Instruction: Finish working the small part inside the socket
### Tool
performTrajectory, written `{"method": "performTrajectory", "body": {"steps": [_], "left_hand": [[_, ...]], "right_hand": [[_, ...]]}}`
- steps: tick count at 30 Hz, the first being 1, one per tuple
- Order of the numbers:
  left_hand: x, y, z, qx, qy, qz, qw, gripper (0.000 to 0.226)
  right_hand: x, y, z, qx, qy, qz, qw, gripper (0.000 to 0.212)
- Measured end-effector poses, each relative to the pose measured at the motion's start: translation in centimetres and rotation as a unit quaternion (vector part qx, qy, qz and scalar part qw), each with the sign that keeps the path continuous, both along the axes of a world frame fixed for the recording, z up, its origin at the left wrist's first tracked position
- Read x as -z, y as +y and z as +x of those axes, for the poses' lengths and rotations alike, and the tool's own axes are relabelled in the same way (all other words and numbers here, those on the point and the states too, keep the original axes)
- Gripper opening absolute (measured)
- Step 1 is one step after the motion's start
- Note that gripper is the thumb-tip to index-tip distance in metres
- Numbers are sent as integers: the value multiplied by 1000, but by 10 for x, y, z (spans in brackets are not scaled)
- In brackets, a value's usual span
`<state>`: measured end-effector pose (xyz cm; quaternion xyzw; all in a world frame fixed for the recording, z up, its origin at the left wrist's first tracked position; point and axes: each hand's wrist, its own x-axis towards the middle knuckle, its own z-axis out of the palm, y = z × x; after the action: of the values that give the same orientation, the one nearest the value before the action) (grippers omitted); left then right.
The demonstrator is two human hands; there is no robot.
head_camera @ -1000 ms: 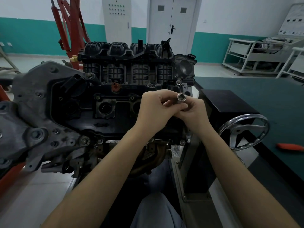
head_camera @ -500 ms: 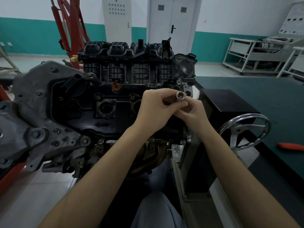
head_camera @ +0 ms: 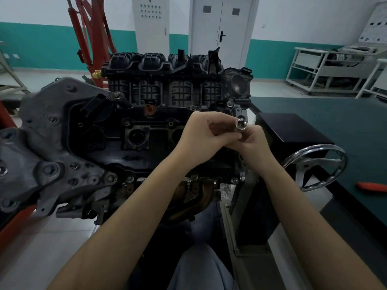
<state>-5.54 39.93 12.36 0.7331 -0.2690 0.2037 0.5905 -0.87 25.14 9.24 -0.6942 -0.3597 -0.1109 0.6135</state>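
Head view: socket held between both hands over the engine

Head camera looks down on my two hands meeting in front of the engine (head_camera: 146,126); my left hand (head_camera: 201,137) curls its fingers round the shank of a small chrome socket tool (head_camera: 240,124), while my right hand (head_camera: 253,143) pinches it from below, I judge to steady it; its open round end faces up toward me, just above my fingertips, close to the engine's right end but apart from it; a chrome handwheel (head_camera: 314,164) stands to the right, beside the green surface (head_camera: 335,126) where an orange tool (head_camera: 372,187) lies well apart.
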Motion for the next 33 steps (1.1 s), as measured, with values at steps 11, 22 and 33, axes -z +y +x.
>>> {"method": "performTrajectory", "body": {"steps": [11, 22, 33], "left_hand": [[11, -6, 0, -18, -1, -37, 999, 35], [9, -5, 0, -35, -17, -7, 999, 27], [5, -5, 0, -28, -18, -7, 999, 31]], "right_hand": [[0, -2, 0, 10, -6, -12, 1000, 43], [3, -2, 1, 15, -18, -18, 1000, 41], [4, 1, 2, 30, -24, -2, 999, 41]]}}
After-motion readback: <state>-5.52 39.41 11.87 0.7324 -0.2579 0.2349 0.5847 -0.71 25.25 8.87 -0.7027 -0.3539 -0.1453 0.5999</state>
